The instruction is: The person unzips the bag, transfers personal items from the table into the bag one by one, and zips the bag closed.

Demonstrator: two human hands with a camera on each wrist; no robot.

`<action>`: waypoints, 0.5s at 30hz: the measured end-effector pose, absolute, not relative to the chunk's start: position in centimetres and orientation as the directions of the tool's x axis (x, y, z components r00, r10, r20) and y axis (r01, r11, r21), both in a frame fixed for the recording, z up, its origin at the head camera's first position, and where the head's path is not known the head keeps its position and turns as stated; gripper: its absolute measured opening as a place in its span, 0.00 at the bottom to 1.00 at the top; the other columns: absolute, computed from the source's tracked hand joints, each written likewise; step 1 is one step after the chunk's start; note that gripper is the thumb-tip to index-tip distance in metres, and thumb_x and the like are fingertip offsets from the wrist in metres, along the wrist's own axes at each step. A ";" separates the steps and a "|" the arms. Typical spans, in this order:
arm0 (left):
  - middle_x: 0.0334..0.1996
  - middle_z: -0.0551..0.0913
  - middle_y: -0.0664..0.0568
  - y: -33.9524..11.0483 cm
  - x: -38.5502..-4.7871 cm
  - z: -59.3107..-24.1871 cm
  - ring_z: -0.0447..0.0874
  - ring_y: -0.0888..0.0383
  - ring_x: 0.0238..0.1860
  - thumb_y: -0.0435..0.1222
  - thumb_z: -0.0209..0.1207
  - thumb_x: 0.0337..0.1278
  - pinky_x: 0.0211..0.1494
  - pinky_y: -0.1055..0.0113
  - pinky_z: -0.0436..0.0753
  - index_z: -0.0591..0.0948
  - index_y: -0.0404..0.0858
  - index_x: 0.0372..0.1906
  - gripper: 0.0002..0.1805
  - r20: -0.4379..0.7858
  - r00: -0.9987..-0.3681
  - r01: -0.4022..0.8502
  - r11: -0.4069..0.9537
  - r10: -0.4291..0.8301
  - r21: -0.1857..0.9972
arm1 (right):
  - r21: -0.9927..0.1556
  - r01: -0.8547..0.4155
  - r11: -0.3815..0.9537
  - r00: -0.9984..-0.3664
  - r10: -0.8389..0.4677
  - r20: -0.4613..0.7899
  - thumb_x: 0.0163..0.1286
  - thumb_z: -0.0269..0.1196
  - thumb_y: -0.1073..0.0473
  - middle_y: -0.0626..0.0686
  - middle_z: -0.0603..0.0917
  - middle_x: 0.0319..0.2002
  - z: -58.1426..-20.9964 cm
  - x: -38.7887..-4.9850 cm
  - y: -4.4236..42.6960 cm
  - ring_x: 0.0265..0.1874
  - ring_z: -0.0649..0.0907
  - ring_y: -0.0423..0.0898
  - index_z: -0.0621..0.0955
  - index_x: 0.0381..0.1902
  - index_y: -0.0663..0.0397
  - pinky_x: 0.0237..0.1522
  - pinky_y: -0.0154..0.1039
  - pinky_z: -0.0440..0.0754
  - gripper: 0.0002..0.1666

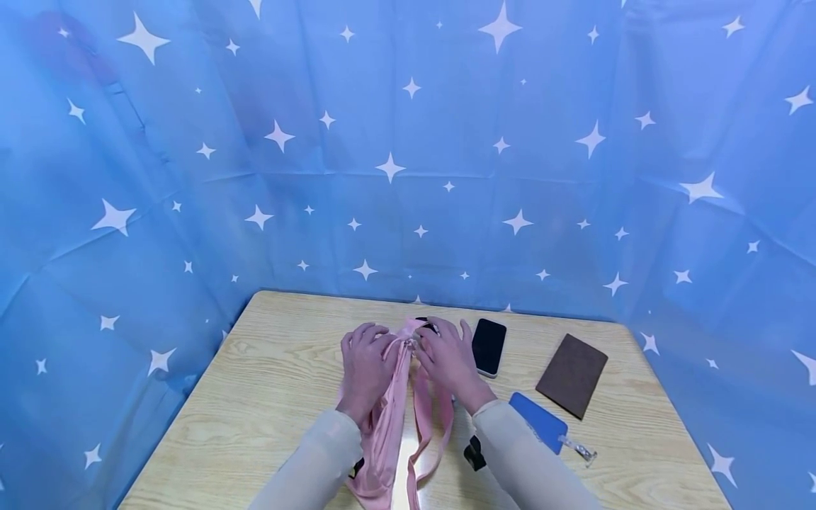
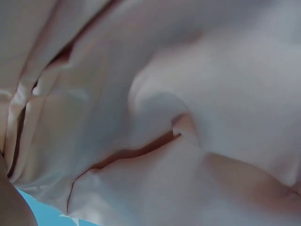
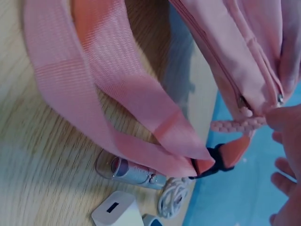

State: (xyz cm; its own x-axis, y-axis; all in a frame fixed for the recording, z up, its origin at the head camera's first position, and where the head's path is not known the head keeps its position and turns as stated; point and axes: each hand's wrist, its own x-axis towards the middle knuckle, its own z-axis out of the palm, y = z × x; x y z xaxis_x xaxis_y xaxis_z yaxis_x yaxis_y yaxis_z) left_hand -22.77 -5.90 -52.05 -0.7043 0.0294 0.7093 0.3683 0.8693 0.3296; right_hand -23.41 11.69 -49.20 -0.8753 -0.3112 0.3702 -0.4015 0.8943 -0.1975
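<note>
The left hand (image 1: 368,367) is holding the soft, wrinkly bag (image 1: 387,446), the right hand (image 1: 449,360) is pinching its tip, and a ribbed strap (image 3: 61,80) is looping.

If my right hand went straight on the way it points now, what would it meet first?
Likely the end of the pink bag, which your right hand seems to touch; past that, perhaps the blue curtain, though depth there is hard to judge.
</note>
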 end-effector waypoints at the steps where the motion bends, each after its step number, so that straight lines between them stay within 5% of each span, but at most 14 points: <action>1: 0.42 0.86 0.55 -5.8 -22.8 -52.0 0.79 0.51 0.55 0.45 0.65 0.57 0.58 0.49 0.70 0.88 0.47 0.33 0.07 0.713 -0.701 0.371 0.868 0.027 0.331 | -0.202 -0.401 0.894 -0.878 -0.311 0.364 0.65 0.65 0.48 0.55 0.75 0.65 -49.2 -23.5 11.6 0.66 0.72 0.55 0.81 0.55 0.42 0.69 0.69 0.55 0.20; 15: 0.43 0.84 0.54 -5.3 -22.3 -52.0 0.77 0.51 0.57 0.44 0.63 0.59 0.58 0.48 0.69 0.86 0.45 0.30 0.08 0.707 -0.707 0.362 0.873 0.027 0.328 | -0.213 -0.408 0.888 -0.866 -0.302 0.398 0.67 0.63 0.46 0.51 0.77 0.63 -50.2 -23.9 10.9 0.65 0.73 0.52 0.86 0.46 0.39 0.70 0.67 0.55 0.13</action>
State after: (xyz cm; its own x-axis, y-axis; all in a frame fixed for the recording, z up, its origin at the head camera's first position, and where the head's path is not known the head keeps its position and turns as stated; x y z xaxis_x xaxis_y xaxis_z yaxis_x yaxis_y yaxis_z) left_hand -22.27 -5.25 -52.02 -0.7065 0.0271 0.7072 0.3616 0.8728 0.3278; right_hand -23.91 10.95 -50.19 -0.8660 -0.3023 0.3982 -0.4078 0.8880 -0.2126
